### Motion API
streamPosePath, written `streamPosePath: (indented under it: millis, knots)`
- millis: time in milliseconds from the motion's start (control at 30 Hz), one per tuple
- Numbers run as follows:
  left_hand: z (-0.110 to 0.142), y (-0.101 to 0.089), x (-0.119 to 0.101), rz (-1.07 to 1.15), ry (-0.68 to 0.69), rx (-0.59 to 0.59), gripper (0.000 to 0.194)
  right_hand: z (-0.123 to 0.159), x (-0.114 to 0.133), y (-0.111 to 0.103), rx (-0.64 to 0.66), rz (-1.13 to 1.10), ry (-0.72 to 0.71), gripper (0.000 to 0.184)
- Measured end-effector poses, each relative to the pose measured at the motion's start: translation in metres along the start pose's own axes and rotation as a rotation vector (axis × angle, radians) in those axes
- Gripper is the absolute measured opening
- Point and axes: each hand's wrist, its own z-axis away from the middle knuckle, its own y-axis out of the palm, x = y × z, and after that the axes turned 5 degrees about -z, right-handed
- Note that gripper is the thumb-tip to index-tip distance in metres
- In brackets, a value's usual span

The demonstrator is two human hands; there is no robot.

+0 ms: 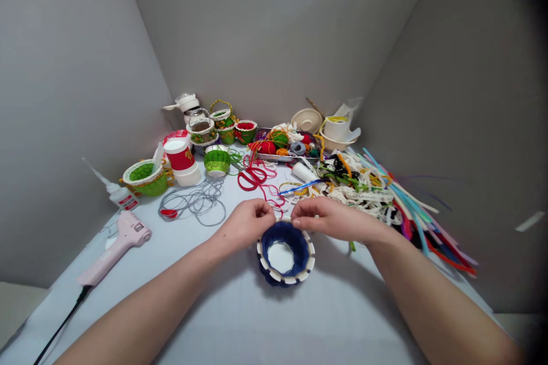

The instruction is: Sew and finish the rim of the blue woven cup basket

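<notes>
1. the left hand (246, 223) is extended from 7 o'clock and the right hand (331, 219) from 5 o'clock, both closed into a pinch.
2. a navy blue basket (285, 254) is gripped by both at its cream rim, at 12 o'clock.
3. a pink glue gun (115, 245) is seen at 9 o'clock.

The far rim of the navy basket (295, 239) is hidden behind the left hand (246, 225) and right hand (336, 219), and whatever lies between them there is covered. The forearms (141, 308) and black cord (64, 319) are cut off by the lower edge; items (280, 140) in the metal tray (268, 156) are too small to be told apart.
</notes>
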Motion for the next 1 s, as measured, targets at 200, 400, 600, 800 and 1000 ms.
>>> streamPosePath:
  millis: [200, 400, 600, 800, 1000]
  knots:
    - [-0.001, -0.007, 0.003, -0.143, 0.043, 0.019, 0.010, -0.004, -0.008, -0.002, 0.028, -0.163, 0.044, 0.033]
    - [-0.002, 0.001, 0.000, 0.063, 0.107, 0.027, 0.023, -0.008, -0.014, 0.000, 0.063, -0.291, 0.076, 0.032]
    - [-0.004, 0.007, 0.004, 0.096, 0.065, 0.039, 0.020, -0.010, -0.020, 0.003, 0.076, -0.172, 0.066, 0.024]
    - [-0.004, 0.003, 0.005, 0.047, 0.025, -0.032, 0.018, -0.006, -0.010, -0.001, 0.031, -0.051, 0.033, 0.024]
    - [-0.004, -0.001, 0.007, -0.031, 0.038, -0.063, 0.018, 0.002, 0.003, -0.004, -0.053, 0.206, -0.133, 0.031]
